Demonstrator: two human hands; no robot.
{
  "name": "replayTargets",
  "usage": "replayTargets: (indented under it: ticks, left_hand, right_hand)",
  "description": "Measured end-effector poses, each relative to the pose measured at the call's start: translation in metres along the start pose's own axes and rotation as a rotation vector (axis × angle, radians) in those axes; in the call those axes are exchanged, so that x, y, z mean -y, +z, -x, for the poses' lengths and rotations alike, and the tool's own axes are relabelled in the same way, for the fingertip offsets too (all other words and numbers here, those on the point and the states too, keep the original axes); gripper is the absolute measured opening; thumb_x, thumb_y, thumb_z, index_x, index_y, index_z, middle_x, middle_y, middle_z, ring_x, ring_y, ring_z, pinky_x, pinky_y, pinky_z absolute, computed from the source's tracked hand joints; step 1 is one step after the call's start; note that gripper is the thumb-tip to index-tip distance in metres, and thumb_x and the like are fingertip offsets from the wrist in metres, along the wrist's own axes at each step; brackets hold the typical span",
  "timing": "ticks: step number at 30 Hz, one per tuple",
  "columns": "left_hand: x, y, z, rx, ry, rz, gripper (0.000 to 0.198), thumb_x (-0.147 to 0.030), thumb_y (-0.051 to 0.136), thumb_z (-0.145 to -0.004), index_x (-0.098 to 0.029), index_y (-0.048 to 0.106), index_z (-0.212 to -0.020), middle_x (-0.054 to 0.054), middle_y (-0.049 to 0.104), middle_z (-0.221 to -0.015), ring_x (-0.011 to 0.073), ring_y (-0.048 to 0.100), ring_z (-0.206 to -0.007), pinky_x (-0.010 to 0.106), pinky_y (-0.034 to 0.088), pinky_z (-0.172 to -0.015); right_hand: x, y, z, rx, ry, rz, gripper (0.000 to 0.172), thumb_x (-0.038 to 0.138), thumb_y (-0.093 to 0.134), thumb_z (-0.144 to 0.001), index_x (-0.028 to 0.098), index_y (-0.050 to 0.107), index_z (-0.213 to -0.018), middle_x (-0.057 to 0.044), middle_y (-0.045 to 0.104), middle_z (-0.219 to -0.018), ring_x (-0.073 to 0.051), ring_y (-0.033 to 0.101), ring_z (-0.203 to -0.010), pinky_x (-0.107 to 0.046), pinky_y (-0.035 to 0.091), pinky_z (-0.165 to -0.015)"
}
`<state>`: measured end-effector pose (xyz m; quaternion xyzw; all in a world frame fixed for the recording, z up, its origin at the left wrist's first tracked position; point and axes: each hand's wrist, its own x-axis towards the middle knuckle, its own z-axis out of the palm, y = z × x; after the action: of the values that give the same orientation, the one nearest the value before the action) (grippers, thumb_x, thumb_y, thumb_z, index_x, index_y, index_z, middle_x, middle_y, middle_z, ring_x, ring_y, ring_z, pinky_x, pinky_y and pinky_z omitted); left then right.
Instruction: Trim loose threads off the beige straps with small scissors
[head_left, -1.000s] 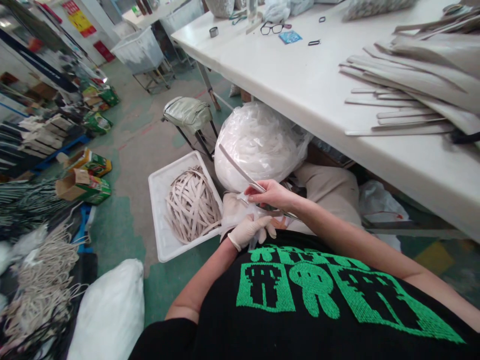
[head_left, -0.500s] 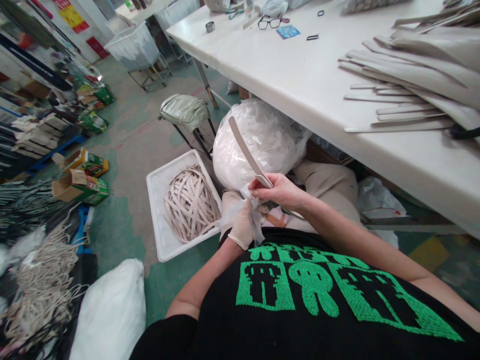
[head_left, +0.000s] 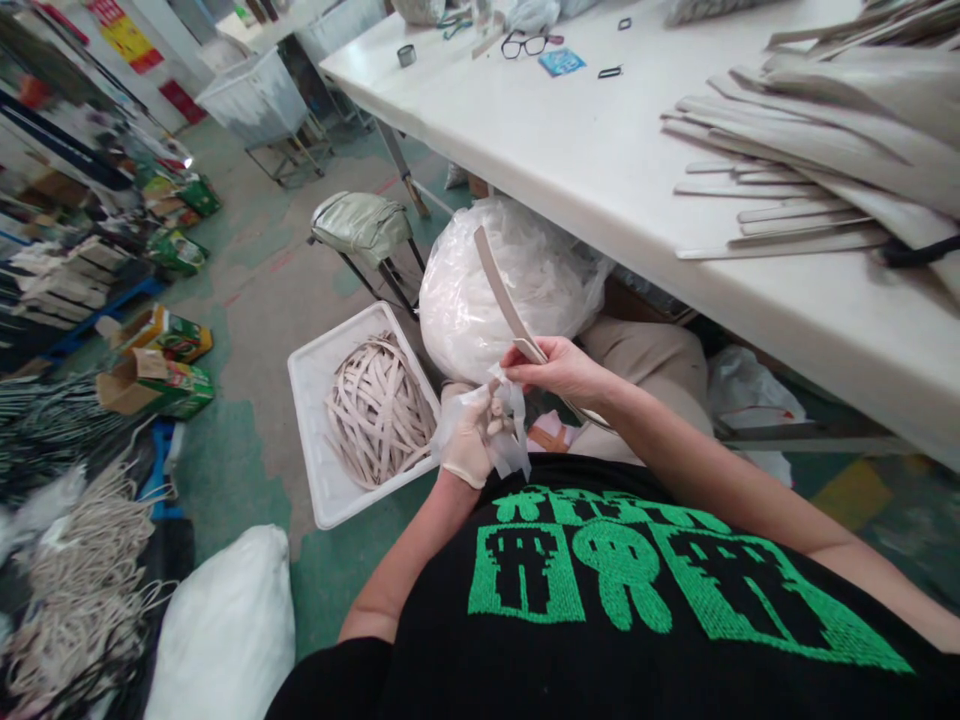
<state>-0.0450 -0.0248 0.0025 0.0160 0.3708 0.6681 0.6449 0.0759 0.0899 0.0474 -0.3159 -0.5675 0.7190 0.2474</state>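
My left hand (head_left: 466,445), in a pale glove, is closed on a thin translucent plastic sheet (head_left: 512,450) in front of my lap. Its fingers curl up through or behind the crumpled film, so their exact hold is partly hidden. Bare and pinched shut, my right hand (head_left: 555,372) grips a flat beige strap (head_left: 499,285). One end of the strap points up and away; another length trails below my wrist. My right fingertips also touch the upper edge of the film, close to my left fingers.
Coiled beige straps fill a white bin (head_left: 306,430) on the left. Behind my hands sits a big clear plastic bag (head_left: 480,290). More strips (head_left: 810,150) lie on the white table (head_left: 600,150), with glasses (head_left: 525,45) farther back. A covered stool (head_left: 364,225) stands beyond the bin.
My left hand has turned and moved slightly down and away from the right, spreading the plastic and showing its fingers. The strap stands a bit more upright. The view has shifted slightly.
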Motion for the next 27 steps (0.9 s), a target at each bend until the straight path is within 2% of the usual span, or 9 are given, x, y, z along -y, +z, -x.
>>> replayTargets:
  ticks: [3, 6, 9, 11, 15, 18, 21, 23, 27]
  left_hand:
    - [0.001, 0.004, 0.003, 0.062, 0.026, -0.126, 0.043, -0.046, 0.092, -0.064, -0.015, 0.065, -0.075, -0.009, 0.049, -0.05, -0.0011, 0.03, -0.035, 0.015, 0.039, -0.044]
    - [0.002, 0.003, 0.002, 0.082, 0.067, -0.285, 0.05, -0.055, 0.091, -0.062, -0.015, 0.061, -0.065, -0.007, 0.049, -0.047, 0.0002, 0.029, -0.033, 0.018, 0.037, -0.041]
    - [0.002, -0.002, -0.003, 0.073, 0.098, -0.437, 0.047, -0.053, 0.089, -0.066, -0.014, 0.063, -0.062, -0.004, 0.053, -0.048, 0.002, 0.035, -0.035, 0.019, 0.033, -0.04]
    - [0.0, -0.005, -0.006, 0.079, 0.119, -0.496, 0.043, -0.049, 0.089, -0.066, -0.013, 0.066, -0.062, -0.001, 0.056, -0.049, 0.0048, 0.044, -0.041, 0.019, 0.036, -0.043]
    - [-0.002, -0.008, -0.009, 0.036, 0.189, -0.486, 0.036, -0.038, 0.092, -0.059, -0.015, 0.072, -0.077, 0.004, 0.073, -0.072, 0.0086, 0.056, -0.051, 0.02, 0.045, -0.048]
    - [0.0, -0.011, -0.01, 0.052, 0.182, -0.488, 0.036, -0.041, 0.09, -0.062, -0.016, 0.072, -0.081, 0.005, 0.075, -0.077, 0.0077, 0.053, -0.044, 0.021, 0.04, -0.042]
    - [0.003, -0.016, -0.011, 0.095, 0.164, -0.505, 0.034, -0.043, 0.088, -0.067, -0.016, 0.072, -0.08, 0.002, 0.072, -0.07, 0.0065, 0.049, -0.04, 0.02, 0.033, -0.037]
    - [0.003, -0.018, -0.011, 0.111, 0.159, -0.544, 0.034, -0.043, 0.088, -0.067, -0.016, 0.073, -0.082, 0.001, 0.069, -0.065, 0.0053, 0.045, -0.038, 0.02, 0.029, -0.037]
    - [0.002, -0.017, -0.01, 0.156, 0.122, -0.623, 0.037, -0.043, 0.087, -0.069, -0.013, 0.074, -0.085, -0.004, 0.056, -0.049, 0.0038, 0.038, -0.036, 0.02, 0.03, -0.04]
  right_hand:
    - [-0.007, 0.0, -0.006, -0.03, -0.067, 0.089, 0.027, 0.036, 0.08, -0.062, 0.018, 0.071, -0.08, 0.001, 0.066, -0.074, -0.012, 0.057, -0.068, -0.026, 0.048, -0.062]
    - [-0.01, 0.0, -0.01, -0.024, -0.138, 0.199, 0.024, 0.036, 0.076, -0.065, 0.018, 0.072, -0.08, 0.001, 0.066, -0.073, -0.013, 0.057, -0.068, -0.028, 0.048, -0.066]
    - [-0.011, 0.001, -0.013, -0.004, -0.18, 0.248, 0.021, 0.034, 0.072, -0.067, 0.018, 0.072, -0.08, 0.001, 0.066, -0.072, -0.013, 0.056, -0.068, -0.027, 0.047, -0.068]
    - [-0.013, 0.0, -0.015, 0.0, -0.194, 0.251, 0.02, 0.034, 0.071, -0.068, 0.018, 0.072, -0.079, 0.002, 0.066, -0.071, -0.013, 0.056, -0.068, -0.027, 0.046, -0.068]
    - [-0.015, -0.001, -0.017, 0.017, -0.178, 0.28, 0.021, 0.035, 0.07, -0.068, 0.018, 0.072, -0.08, 0.002, 0.067, -0.071, -0.013, 0.055, -0.065, -0.026, 0.042, -0.062]
    - [-0.015, -0.002, -0.018, 0.028, -0.195, 0.289, 0.019, 0.032, 0.069, -0.069, 0.018, 0.072, -0.081, 0.001, 0.068, -0.072, -0.014, 0.058, -0.067, -0.027, 0.044, -0.066]
    - [-0.014, -0.003, -0.02, 0.023, -0.2, 0.276, 0.017, 0.027, 0.065, -0.07, 0.018, 0.072, -0.083, 0.001, 0.07, -0.074, -0.015, 0.063, -0.072, -0.027, 0.047, -0.072]
    - [-0.014, -0.002, -0.021, 0.023, -0.189, 0.292, 0.016, 0.025, 0.064, -0.07, 0.018, 0.072, -0.082, 0.001, 0.07, -0.073, -0.015, 0.063, -0.071, -0.027, 0.047, -0.071]
    - [-0.018, 0.003, -0.025, 0.026, -0.215, 0.36, 0.013, 0.022, 0.065, -0.071, 0.018, 0.072, -0.081, 0.002, 0.07, -0.071, -0.013, 0.06, -0.067, -0.025, 0.045, -0.067]
